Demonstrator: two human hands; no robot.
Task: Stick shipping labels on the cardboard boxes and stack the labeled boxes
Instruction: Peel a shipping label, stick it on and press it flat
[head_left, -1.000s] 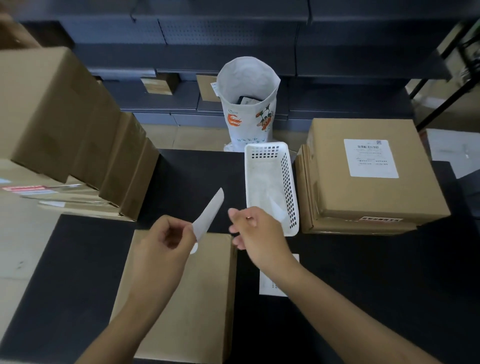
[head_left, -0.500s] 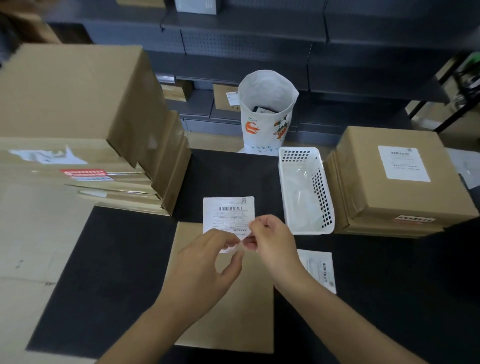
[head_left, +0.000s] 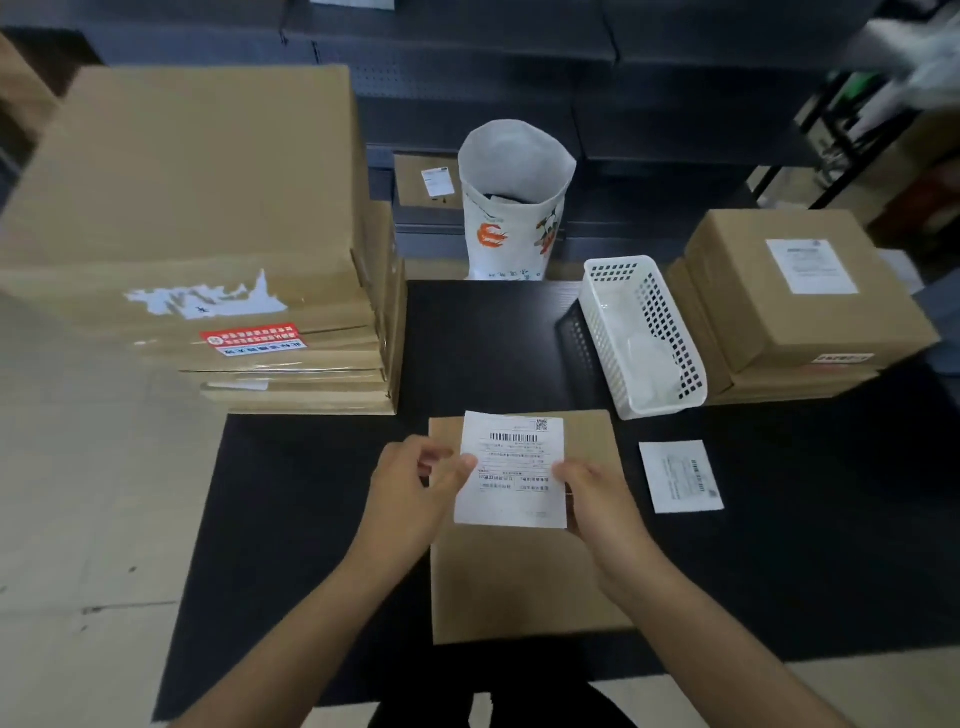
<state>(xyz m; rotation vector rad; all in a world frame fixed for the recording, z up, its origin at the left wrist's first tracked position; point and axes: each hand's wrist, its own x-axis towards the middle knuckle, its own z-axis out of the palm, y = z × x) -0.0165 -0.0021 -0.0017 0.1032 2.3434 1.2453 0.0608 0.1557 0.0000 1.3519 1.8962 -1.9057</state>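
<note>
A flat cardboard box (head_left: 524, 582) lies on the black table in front of me. Over its far half I hold a white shipping label (head_left: 511, 467), printed side up, barcode at the far edge. My left hand (head_left: 415, 488) pinches the label's left edge and my right hand (head_left: 597, 501) grips its right edge. Whether the label touches the box I cannot tell. A second label sheet (head_left: 680, 475) lies on the table to the right. At the far right stands a stack of boxes (head_left: 800, 312), its top one bearing a label (head_left: 811, 266).
A white perforated plastic basket (head_left: 644, 338) stands between the box and the right stack. A tall pile of flat cardboard boxes (head_left: 208, 234) fills the left. Beyond the black table (head_left: 493, 332) a white printed bag (head_left: 514, 202) stands on the floor before dark shelving.
The label went from being peeled between my fingers to held flat by both edges, lowered over the box's far half. My head moved back and right, so the scene shifted.
</note>
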